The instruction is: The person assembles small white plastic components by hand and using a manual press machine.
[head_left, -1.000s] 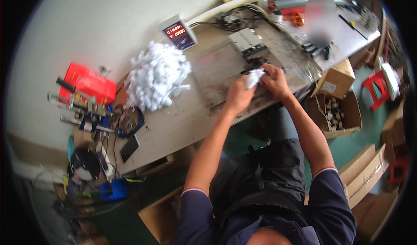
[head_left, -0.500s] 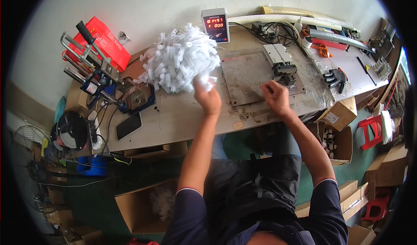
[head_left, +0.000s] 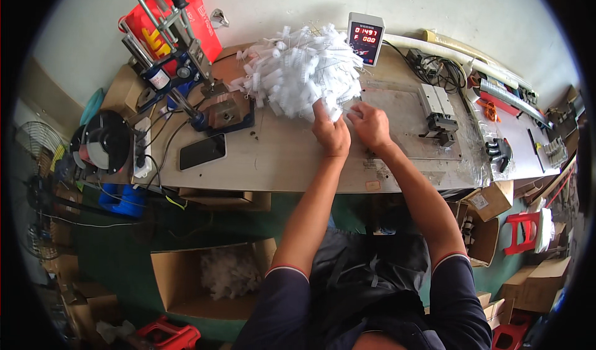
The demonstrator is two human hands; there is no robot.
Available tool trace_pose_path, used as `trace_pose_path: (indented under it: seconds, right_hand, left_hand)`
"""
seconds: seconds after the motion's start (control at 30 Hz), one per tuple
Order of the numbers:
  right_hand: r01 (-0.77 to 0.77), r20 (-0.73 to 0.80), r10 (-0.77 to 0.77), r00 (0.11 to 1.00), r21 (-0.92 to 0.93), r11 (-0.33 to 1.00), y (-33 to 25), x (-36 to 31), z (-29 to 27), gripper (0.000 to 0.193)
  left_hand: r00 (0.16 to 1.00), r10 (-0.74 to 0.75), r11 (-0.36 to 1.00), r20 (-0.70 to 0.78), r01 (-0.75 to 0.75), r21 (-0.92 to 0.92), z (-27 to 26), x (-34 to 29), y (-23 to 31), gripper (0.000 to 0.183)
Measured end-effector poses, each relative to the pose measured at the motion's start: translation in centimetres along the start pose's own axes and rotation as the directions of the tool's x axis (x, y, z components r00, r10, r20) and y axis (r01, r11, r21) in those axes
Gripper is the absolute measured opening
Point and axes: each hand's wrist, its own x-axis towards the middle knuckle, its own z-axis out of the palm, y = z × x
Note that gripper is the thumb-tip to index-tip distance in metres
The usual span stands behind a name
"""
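Note:
A large heap of white translucent ribbed plastic pieces [head_left: 295, 71], with thin wires sticking out of it, lies on the workbench [head_left: 273, 170]. At the heap's near right edge, my left hand [head_left: 332, 138] is closed on one white plastic piece [head_left: 335, 113], held between thumb and fingers. Just right of it, my right hand [head_left: 372, 128] is closed, its fingertips pinched together close to that piece. What the right fingers hold, if anything, is too small to make out. Farther right, a small metal press fixture [head_left: 439, 111] stands on a flat metal plate [head_left: 397, 136].
Behind the heap stands a counter box [head_left: 365, 38] with a red display. To the left are a lever clamp press [head_left: 180, 58], a phone [head_left: 203, 152] and a power strip [head_left: 142, 145]. A black glove [head_left: 498, 152] lies at right. Below, an open carton [head_left: 177, 282] holds more white pieces.
My right hand has moved left, away from beside the press fixture, to meet my left hand at the heap. The whole view has swung to the left.

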Motion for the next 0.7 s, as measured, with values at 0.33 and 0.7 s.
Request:
trace_pose_path:
  seconds: [0.33,0.7]
  right_hand:
    - [0.028,-0.070,-0.049,0.996,-0.273,0.962,3.3,-6.1,-9.9,0.027]
    - [-0.098,0.251,0.141,0.958,-0.175,0.980,2.7,-5.4,-12.9,0.041]
  left_hand:
    - [0.988,0.145,0.986,0.052,-0.149,0.069,0.0,-0.6,0.4,0.025]
    - [0.997,0.042,0.998,0.063,-0.045,0.047,-0.1,-1.0,0.8,0.015]
